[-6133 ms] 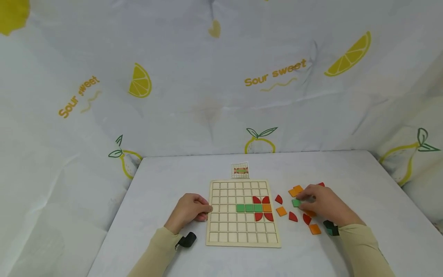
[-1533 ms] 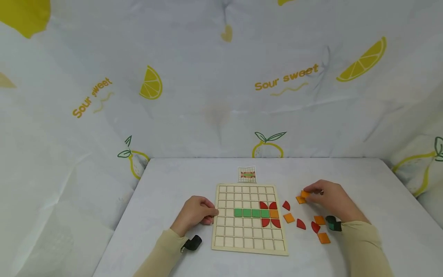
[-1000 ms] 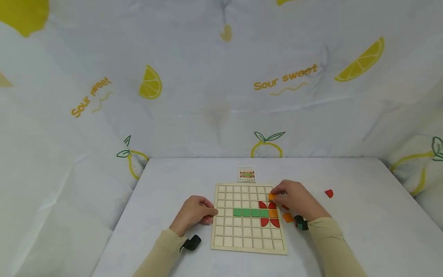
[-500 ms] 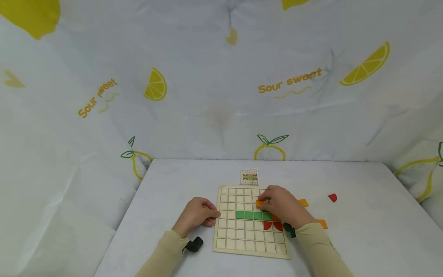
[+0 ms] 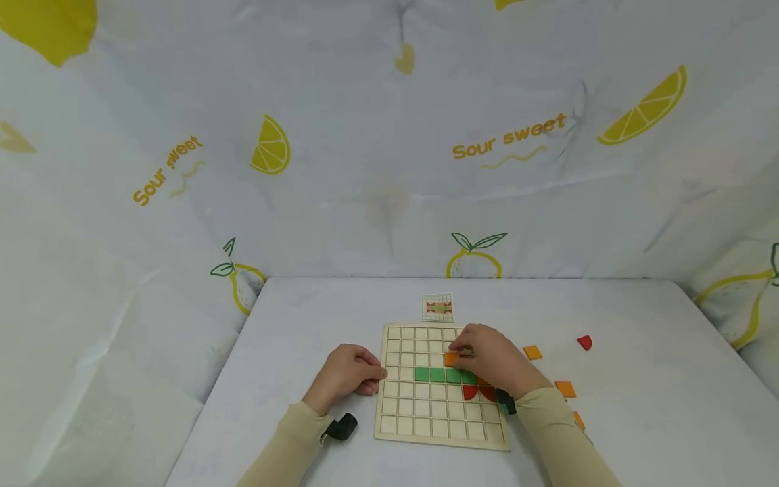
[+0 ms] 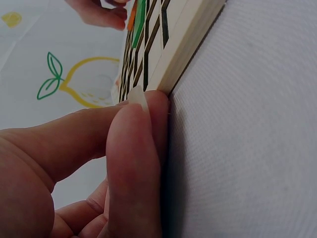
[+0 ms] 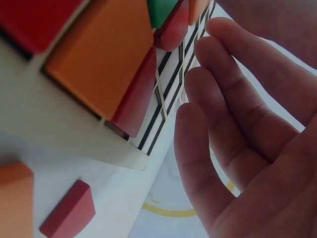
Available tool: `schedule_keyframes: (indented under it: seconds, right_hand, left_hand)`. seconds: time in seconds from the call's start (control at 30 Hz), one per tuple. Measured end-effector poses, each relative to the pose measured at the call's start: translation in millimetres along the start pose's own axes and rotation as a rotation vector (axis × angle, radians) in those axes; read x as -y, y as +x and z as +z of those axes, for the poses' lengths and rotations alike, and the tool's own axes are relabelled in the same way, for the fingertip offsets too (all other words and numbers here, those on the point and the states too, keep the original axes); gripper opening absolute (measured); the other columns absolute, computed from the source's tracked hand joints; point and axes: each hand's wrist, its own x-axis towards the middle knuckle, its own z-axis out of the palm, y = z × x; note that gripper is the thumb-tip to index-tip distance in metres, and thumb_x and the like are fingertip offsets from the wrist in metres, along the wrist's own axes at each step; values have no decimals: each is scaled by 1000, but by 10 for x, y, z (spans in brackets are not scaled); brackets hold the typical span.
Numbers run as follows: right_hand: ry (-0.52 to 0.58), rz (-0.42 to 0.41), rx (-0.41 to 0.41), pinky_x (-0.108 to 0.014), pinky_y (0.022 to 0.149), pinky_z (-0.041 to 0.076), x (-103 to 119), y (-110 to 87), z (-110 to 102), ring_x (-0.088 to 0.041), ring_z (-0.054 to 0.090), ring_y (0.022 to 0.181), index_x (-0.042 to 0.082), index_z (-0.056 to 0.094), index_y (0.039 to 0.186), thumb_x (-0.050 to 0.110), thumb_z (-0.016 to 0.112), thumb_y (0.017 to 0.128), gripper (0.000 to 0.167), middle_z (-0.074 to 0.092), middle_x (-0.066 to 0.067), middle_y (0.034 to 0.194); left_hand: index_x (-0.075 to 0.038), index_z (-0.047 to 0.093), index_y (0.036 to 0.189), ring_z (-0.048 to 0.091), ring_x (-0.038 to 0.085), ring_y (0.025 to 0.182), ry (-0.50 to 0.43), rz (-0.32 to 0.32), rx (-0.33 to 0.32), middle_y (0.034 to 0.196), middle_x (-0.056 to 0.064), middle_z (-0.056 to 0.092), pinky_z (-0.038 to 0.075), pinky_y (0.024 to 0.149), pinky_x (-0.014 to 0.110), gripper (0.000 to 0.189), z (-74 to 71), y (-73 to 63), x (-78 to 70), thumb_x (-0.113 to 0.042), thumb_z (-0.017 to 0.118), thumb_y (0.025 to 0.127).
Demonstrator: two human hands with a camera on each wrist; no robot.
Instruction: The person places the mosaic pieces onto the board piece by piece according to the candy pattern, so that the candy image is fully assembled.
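In the head view, a pale wooden grid board (image 5: 414, 409) lies flat on the table. My left hand (image 5: 345, 373) is at its left edge, thumb and index finger gripping the rim, as the left wrist view shows close up. Over the board's right side, my right hand (image 5: 494, 358) has thumb and index finger on an orange square tile (image 5: 451, 359), just above a row of green square tiles (image 5: 437, 375). The other right fingers are fairly straight in the right wrist view. Red quarter-circle tiles (image 5: 470, 393) sit below the row's right end; the upper red ones are hidden by the hand.
A small pattern card (image 5: 437, 308) lies behind the board. Right of it are loose orange squares (image 5: 532, 352) and a red quarter-circle (image 5: 585, 343). More loose pieces are partly hidden under the right arm. A printed white cloth (image 5: 377, 169) hangs behind the table.
My right hand took an orange square from the loose pieces and carried it left onto the board. Earlier, a further green tile joined the row. My left hand stays at the edge.
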Motion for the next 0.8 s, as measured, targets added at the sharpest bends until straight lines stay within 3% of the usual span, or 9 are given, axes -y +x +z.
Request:
schedule_keyframes:
  seconds: [0.8]
  right_hand:
    - [-72,-26,8,-39,93,59,0,18,22,-12,63,96,18,84,101,16,85,94,8,69,10,97]
  left_hand:
    - [-6,75,97,70,10,61,15,-3,2,75,4,77,63,61,25,21,-2,5,-2,-19,88,88]
